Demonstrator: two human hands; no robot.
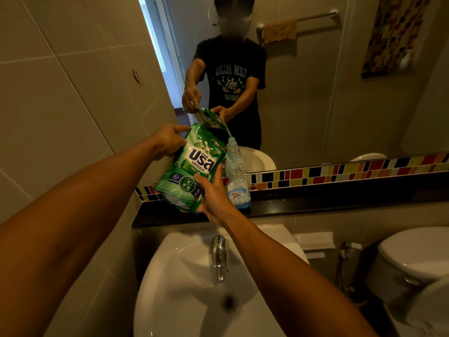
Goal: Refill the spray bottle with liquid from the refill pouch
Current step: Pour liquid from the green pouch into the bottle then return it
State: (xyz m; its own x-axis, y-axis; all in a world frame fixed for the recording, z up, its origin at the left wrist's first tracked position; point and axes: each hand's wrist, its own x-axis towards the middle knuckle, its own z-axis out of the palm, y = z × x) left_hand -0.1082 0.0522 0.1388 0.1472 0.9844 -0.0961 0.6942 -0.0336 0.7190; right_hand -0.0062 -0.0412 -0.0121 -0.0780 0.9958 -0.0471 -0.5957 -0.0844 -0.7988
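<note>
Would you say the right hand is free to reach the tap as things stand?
Probably not yet: the right hand grips the pouch from below while it pours into the bottle. Nothing blocks the tap itself.

Single head-worn wide-angle view, looking forward and down over a white sink (194, 300) toward the mirror (315, 93) on the wall ahead. Both forearms reach in from the bottom edge, close to the lens. Toilet (413, 259) at lower right. No second view.
</note>
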